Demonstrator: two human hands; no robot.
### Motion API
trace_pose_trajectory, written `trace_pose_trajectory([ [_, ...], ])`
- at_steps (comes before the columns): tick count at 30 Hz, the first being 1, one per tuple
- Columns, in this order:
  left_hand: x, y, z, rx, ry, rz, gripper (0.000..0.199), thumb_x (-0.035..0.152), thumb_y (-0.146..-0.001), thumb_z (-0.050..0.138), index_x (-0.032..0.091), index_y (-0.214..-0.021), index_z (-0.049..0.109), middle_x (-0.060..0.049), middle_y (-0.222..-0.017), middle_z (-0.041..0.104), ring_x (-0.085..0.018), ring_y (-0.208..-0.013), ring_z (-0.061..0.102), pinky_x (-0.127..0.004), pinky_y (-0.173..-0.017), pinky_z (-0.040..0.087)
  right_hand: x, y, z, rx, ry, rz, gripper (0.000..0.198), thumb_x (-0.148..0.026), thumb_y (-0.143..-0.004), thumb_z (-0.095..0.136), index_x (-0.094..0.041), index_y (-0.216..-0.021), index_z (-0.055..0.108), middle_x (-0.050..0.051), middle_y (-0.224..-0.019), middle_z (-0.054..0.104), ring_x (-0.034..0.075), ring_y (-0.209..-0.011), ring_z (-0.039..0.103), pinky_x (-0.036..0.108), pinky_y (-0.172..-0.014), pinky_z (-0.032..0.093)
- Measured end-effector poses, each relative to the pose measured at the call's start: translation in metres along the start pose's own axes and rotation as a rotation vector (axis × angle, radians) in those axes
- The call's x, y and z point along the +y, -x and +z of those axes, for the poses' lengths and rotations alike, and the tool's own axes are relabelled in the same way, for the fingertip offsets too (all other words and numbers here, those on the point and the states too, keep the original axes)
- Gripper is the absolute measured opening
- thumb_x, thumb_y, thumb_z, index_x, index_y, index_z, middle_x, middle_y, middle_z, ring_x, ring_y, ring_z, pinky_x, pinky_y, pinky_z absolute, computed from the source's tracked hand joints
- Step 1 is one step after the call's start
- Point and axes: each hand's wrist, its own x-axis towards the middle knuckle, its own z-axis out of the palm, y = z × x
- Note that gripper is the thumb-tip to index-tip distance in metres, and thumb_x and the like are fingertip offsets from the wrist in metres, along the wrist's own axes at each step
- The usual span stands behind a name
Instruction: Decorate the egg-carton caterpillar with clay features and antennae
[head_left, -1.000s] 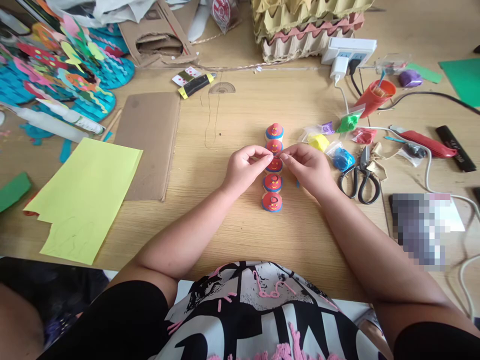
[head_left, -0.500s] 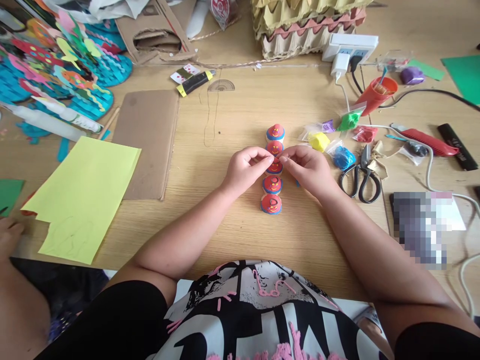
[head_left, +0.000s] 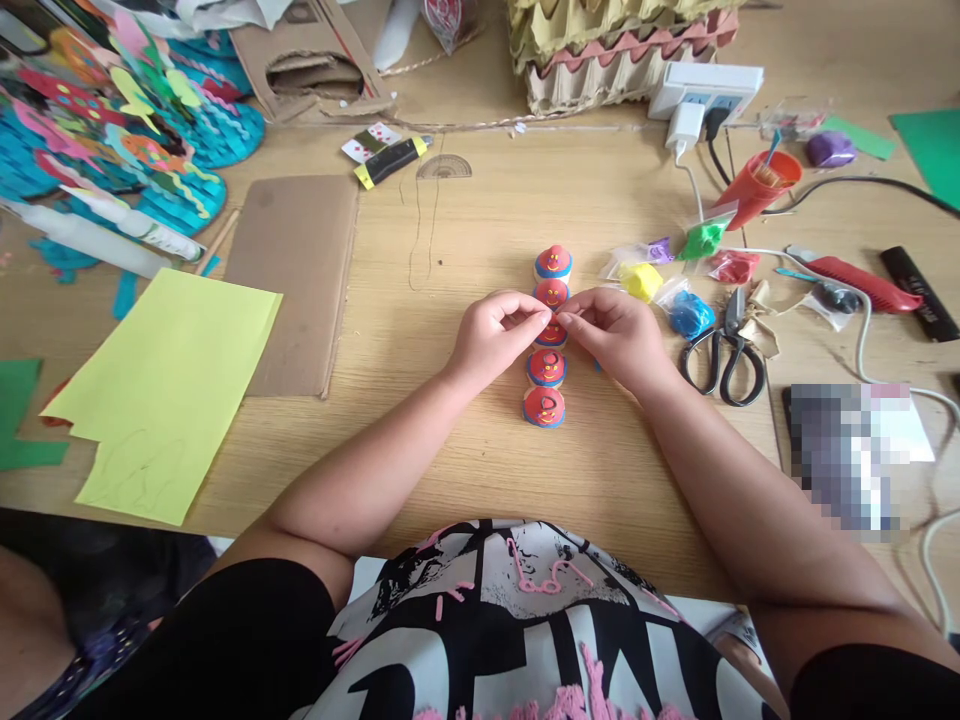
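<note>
Several small red clay domes with blue rims and yellow smiling faces stand in a line running away from me. The two nearest, the front dome [head_left: 544, 407] and the dome behind it [head_left: 547, 367], bear a dark curl on top. My left hand [head_left: 495, 335] and my right hand [head_left: 619, 335] meet over the middle dome [head_left: 552, 336], each with thumb and forefinger pinched together. Whatever is between the fingertips is too small to make out. Beyond them sit the fourth dome [head_left: 553, 294] and the farthest dome [head_left: 553, 260].
Right of my hands lie bagged blue clay [head_left: 690, 315], yellow clay [head_left: 640, 282] and black-handled scissors [head_left: 726, 350]. An orange cup [head_left: 757, 190] leans near a power strip [head_left: 709, 92]. Yellow paper [head_left: 176, 390] and cardboard [head_left: 296, 280] lie left; egg trays [head_left: 615, 50] are stacked at the back.
My hands keep almost the same pinch over the middle dome. At the far left, another person's hand has left the table edge, where green paper now shows more fully.
</note>
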Motion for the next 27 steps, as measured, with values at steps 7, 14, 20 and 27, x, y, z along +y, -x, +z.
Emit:
trace_pose_trajectory([
  [7,-0.002,0.000,0.000,0.002,-0.011,0.013,0.014,0.032,-0.085,0.079,0.018,-0.086,0.077,-0.004,-0.089,0.080,-0.016,-0.081,0.071,-0.028,-0.075,0.056,0.006,-0.003,0.003,0.044,-0.011,-0.011,0.039,-0.060,-0.082,0.083,-0.023,-0.085,0.072,0.000,-0.067,0.062,0.013,-0.058,0.047,0.030,-0.053,0.032],
  [14,-0.003,-0.001,0.002,0.015,0.034,-0.007,0.022,0.041,-0.090,0.076,0.020,-0.085,0.074,-0.002,-0.083,0.077,-0.014,-0.078,0.069,-0.026,-0.074,0.055,0.001,-0.001,0.005,0.076,-0.026,-0.030,0.051,-0.074,-0.084,0.074,-0.023,-0.083,0.068,0.001,-0.070,0.061,0.014,-0.061,0.049,0.031,-0.057,0.037],
  [20,-0.001,-0.001,0.000,0.059,0.035,-0.011,0.034,0.052,-0.092,0.072,0.020,-0.083,0.074,-0.003,-0.086,0.079,-0.016,-0.083,0.071,-0.027,-0.077,0.055,-0.003,0.009,-0.001,0.156,-0.001,-0.042,0.055,-0.079,-0.089,0.065,-0.024,-0.085,0.068,0.000,-0.066,0.054,0.016,-0.061,0.047,0.031,-0.057,0.035],
  [27,0.001,0.000,-0.001,0.090,-0.008,0.008,0.039,0.051,-0.095,0.069,0.019,-0.072,0.069,-0.001,-0.072,0.071,-0.014,-0.072,0.064,-0.026,-0.069,0.051,-0.005,0.013,-0.003,0.168,0.160,-0.172,0.050,-0.066,-0.097,0.062,-0.023,-0.072,0.065,0.004,-0.070,0.061,0.019,-0.069,0.055,0.036,-0.068,0.044],
])
